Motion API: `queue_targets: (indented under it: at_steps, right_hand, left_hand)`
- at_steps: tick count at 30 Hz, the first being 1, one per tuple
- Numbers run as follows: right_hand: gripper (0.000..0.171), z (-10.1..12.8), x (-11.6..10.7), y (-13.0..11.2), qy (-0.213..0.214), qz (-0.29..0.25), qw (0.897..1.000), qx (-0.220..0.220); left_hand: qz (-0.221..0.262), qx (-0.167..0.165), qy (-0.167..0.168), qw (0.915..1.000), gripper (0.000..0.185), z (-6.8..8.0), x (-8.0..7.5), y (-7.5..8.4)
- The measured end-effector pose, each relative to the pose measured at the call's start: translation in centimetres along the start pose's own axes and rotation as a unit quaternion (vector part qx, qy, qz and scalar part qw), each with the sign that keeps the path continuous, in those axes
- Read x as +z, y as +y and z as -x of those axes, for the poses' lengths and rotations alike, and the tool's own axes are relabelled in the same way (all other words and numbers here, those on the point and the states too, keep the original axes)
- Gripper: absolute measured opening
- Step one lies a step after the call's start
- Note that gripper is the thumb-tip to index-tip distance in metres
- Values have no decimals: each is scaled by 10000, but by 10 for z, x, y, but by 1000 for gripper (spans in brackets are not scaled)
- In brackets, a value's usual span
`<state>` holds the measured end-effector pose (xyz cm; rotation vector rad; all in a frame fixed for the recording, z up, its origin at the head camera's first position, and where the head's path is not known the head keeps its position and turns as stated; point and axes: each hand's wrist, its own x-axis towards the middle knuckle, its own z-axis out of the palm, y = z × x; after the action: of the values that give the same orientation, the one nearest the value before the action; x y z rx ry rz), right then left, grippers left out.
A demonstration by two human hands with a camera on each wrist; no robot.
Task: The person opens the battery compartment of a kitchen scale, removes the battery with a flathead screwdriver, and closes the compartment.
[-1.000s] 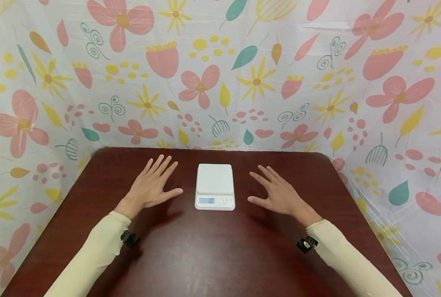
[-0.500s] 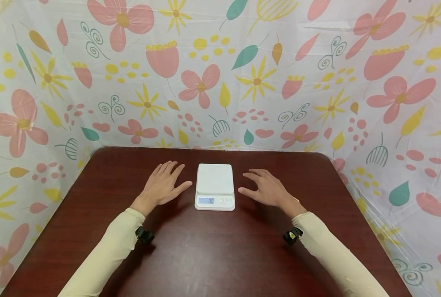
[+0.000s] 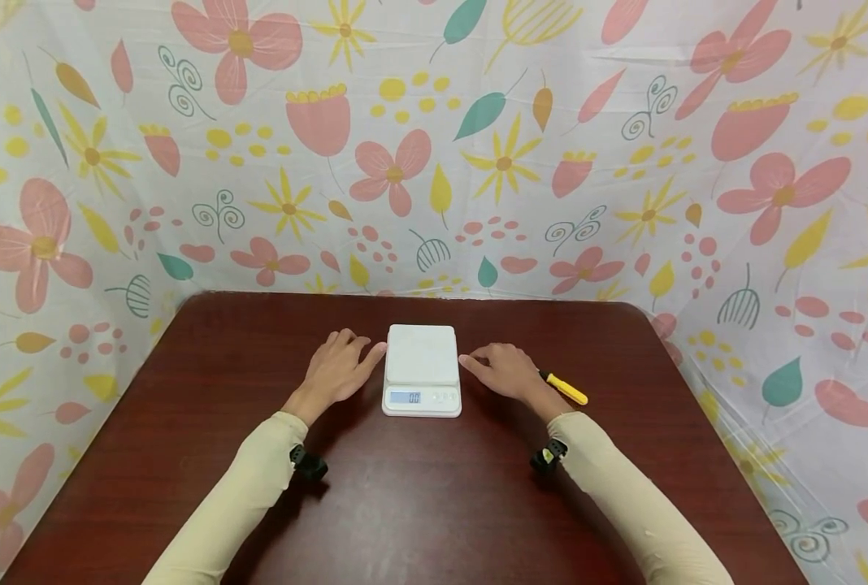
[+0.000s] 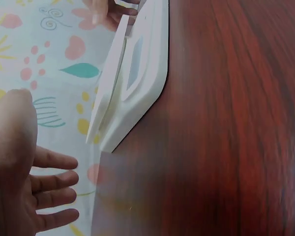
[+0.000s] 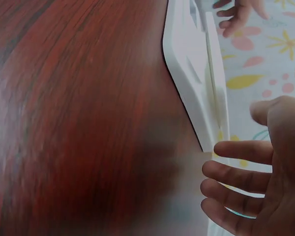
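A white kitchen scale (image 3: 423, 354) lies flat on the table, its small display (image 3: 405, 397) reading 0.0 and nothing on its platform. On its left side is my left hand (image 3: 334, 367), thumb tip right by the scale's edge, fingers loosely bent. My right hand (image 3: 509, 370) mirrors it on the other side, thumb pointing at the platform's right edge. Both wrist views show spread, relaxed fingers holding nothing: the left hand (image 4: 12, 157) and the right hand (image 5: 285, 167) each beside the scale's side. Partly hidden behind my right wrist lies a yellow-handled screwdriver (image 3: 567, 388).
The dark red-brown wooden table (image 3: 405, 512) reaches back to a white curtain (image 3: 434, 106) printed with flowers and leaves. Each sleeve carries a black wrist camera, one on the left (image 3: 308, 463) and one on the right (image 3: 549, 457).
Both hands have moved inward to the scale from either side, their fingers less spread. The screwdriver, earlier covered by my right hand and forearm, now shows. The scale has stayed in place.
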<state>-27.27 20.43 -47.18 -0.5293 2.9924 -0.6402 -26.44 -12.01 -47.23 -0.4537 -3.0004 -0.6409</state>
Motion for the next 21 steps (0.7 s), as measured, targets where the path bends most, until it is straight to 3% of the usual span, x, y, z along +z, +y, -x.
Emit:
queue_targets:
  at_steps: [11,21]
  right_hand:
    - [45,-10,13,-7,249,-293,9983,443]
    - [46,-12,22,-11,190,-526,9959,711]
  left_hand:
    - [363,-353,-293,9983,86,-6,19,9]
    - [503,-338,-382,9974,78,-6,30,15]
